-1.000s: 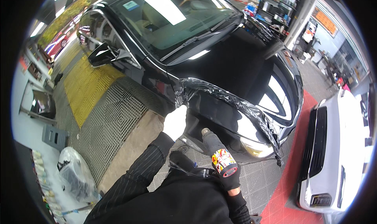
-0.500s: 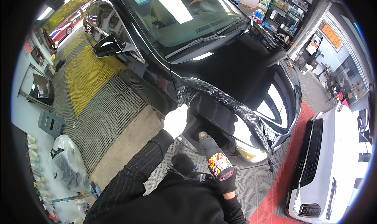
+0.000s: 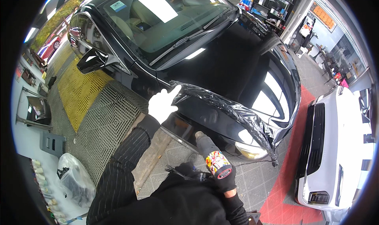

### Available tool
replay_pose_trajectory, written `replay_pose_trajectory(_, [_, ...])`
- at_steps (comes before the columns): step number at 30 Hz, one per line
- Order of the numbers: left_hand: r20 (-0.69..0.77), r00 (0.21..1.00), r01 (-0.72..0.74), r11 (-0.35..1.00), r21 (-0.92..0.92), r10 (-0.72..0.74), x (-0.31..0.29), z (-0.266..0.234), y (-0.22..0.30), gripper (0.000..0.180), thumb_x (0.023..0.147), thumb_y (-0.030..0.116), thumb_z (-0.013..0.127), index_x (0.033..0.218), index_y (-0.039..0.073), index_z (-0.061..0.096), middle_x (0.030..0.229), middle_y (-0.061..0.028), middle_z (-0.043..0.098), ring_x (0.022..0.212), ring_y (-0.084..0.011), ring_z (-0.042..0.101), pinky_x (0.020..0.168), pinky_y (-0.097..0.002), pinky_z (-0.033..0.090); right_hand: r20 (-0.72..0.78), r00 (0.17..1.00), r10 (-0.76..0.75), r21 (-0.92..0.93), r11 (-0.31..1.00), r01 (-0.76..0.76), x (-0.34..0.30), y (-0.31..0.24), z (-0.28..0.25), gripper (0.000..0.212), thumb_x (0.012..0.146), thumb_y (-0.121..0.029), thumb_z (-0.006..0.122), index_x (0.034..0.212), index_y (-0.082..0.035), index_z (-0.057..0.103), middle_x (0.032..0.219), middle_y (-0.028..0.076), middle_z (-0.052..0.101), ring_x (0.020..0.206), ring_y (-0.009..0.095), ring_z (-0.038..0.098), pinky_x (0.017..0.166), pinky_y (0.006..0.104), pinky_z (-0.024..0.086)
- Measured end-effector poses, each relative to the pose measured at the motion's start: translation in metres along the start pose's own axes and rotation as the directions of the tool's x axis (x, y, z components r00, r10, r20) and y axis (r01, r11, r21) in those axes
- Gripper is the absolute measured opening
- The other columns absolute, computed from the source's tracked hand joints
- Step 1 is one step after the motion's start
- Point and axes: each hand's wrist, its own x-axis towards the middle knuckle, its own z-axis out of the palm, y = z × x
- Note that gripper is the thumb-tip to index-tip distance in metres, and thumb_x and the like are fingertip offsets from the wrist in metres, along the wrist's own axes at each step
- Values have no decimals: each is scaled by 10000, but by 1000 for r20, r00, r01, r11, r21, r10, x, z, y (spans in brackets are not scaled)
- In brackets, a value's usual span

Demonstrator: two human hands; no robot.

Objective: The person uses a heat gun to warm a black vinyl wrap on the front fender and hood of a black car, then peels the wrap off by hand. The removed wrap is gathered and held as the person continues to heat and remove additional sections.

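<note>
My left hand [image 3: 162,105], in a white glove, is at the rear corner of the black car's hood [image 3: 221,71]. One finger stretches up to the end of a crumpled strip of dark film [image 3: 221,100], and the other fingers look loosely spread. That strip runs bunched along the hood's edge and hangs down by the lit headlight [image 3: 251,150]. Lower down, my right hand [image 3: 227,181], gloved in black, grips a heat gun [image 3: 213,156] with a colourful sticker. Its nozzle points at the glossy front fender [image 3: 201,116], a short way off.
A white bumper [image 3: 331,154] stands at the right, beside red floor tiles [image 3: 286,177]. Left are a plastic-wrapped item [image 3: 75,181], a grey step stool [image 3: 52,143] and rolls along the wall [image 3: 39,177]. The car's side mirror [image 3: 92,60] juts out. Shelves [image 3: 272,6] hold bottles behind.
My left hand has moved up and left, from the film pulled down over the fender to the strip's end by the hood. The heat gun has shifted slightly left. The view has turned a little.
</note>
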Motion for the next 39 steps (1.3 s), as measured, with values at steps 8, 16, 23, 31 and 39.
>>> replay_pose_trajectory(8, [-111,981,-112,935,335,157,12,37,-30,387,827,273,790,1149,93,674,1119,-122,623,1116,-331,619,905,-481,497,-35,999,33,139,990,-28,17,-3,8,458,921,-222,786,1355,-85,734,1299,97,784,1192,290,751,1009,405,597])
replay_pose_trajectory(16, [-212,977,59,938,340,15,23,71,-14,130,956,187,640,1025,85,598,972,-112,645,943,-307,690,783,-438,566,-74,995,69,358,933,-38,33,9,18,662,750,-228,967,1308,4,698,1173,167,796,1060,287,783,924,382,611])
replay_pose_trajectory(23, [-42,995,92,991,99,-89,35,55,-19,249,971,248,643,1110,45,599,932,-178,732,891,-397,739,779,-541,593,-73,989,126,375,922,-90,36,18,19,604,790,-271,936,1312,-50,726,1131,184,801,1042,332,783,887,419,612])
replay_pose_trajectory(31, [36,997,68,991,113,-73,28,58,-18,287,975,229,608,1180,31,646,963,-213,768,912,-425,754,823,-558,585,-99,993,61,262,964,-33,51,7,14,616,767,-375,945,1280,-100,742,1101,127,798,1009,364,770,854,457,610])
replay_pose_trajectory(39, [11,983,183,983,-17,-183,12,76,-3,284,942,228,652,1162,56,600,932,-224,746,893,-446,739,803,-580,575,-55,988,144,422,900,-108,52,35,32,659,754,-259,953,1326,-22,729,1193,191,801,1096,309,785,952,399,606])
